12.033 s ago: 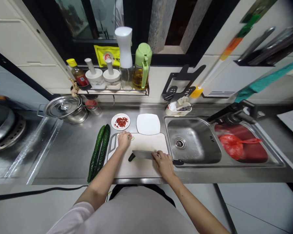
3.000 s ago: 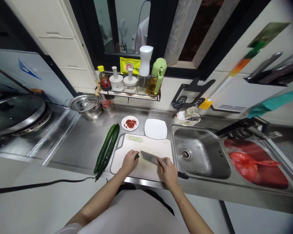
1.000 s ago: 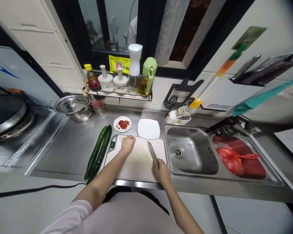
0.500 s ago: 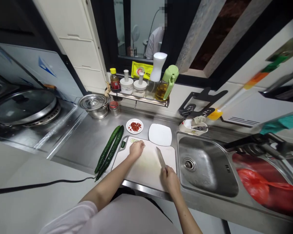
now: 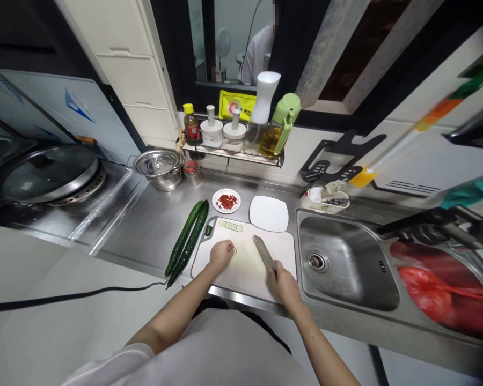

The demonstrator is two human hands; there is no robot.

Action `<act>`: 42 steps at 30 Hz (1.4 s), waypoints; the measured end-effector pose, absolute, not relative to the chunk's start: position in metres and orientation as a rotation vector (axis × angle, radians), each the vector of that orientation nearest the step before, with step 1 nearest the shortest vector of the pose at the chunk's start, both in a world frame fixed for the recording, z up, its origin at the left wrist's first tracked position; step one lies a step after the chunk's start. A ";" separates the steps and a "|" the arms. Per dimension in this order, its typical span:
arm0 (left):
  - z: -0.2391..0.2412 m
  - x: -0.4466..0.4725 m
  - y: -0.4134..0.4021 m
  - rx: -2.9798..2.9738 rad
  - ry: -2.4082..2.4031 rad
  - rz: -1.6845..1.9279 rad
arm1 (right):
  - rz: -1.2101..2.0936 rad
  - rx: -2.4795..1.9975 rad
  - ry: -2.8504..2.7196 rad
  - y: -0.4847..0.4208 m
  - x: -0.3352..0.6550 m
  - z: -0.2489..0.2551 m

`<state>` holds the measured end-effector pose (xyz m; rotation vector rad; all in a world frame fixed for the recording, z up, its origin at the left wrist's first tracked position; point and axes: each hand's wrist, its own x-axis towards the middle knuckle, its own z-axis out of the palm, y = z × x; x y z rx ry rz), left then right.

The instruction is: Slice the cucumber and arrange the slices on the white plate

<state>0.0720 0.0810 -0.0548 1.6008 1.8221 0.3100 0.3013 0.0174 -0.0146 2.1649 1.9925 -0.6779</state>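
Observation:
My left hand is closed over the white cutting board, its fingertips pinching a thin cucumber slice. A row of several cucumber slices overlaps along the board's far left edge. My right hand grips the handle of a kitchen knife. Its blade points away from me and to the left, over the right half of the board. Two whole cucumbers lie side by side left of the board.
Behind the board stand a small plate of red pieces and a square white plate. To the right is a steel sink. A lidded steel pot and a condiment rack stand at the back. Left is a covered wok.
My left hand has drawn back from the slice row toward me, uncovering the row, and a slice shows at its fingertips. The knife stays in my right hand, its blade turned slightly.

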 end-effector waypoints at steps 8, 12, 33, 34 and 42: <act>-0.071 0.061 0.083 1.477 1.819 0.500 | -0.730 1.911 2.051 0.009 0.280 -0.002; -0.075 0.056 0.086 1.418 1.788 0.558 | -0.713 1.768 2.113 0.008 0.274 0.002; -0.076 0.057 0.090 1.419 1.801 0.505 | -0.744 1.657 2.143 0.009 0.266 0.001; -0.076 0.057 0.090 1.417 1.798 0.508 | -0.739 1.658 2.141 0.009 0.266 0.001; -0.076 0.057 0.091 1.394 1.796 0.488 | -0.740 1.636 2.094 0.012 0.261 0.006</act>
